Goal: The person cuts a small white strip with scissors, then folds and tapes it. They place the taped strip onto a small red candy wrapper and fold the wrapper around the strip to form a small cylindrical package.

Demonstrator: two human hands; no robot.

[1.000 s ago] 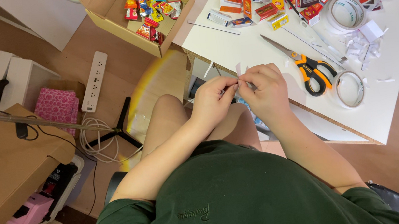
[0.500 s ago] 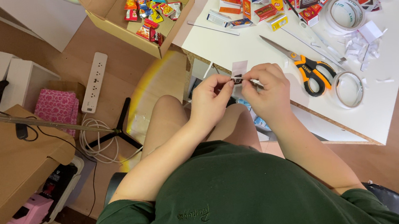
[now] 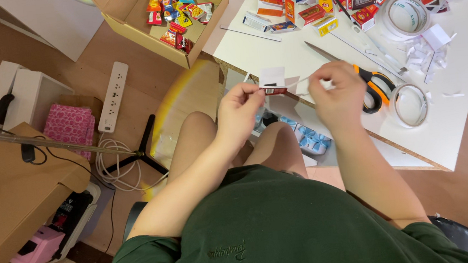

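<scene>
Since the earlier frames, both hands are moving apart, so that a thin strip is now stretching between them. Left hand is pinching a small white paper piece with a red-printed edge at its lower corner, holding it above the lap, just short of the bench edge. Right hand is pinching the strip's far end, fingers closed, beside the orange-handled scissors and a tape roll. Judged step: pulling the strip free or taut. Next move probably calls for steady, level tension and a firm left pinch.
</scene>
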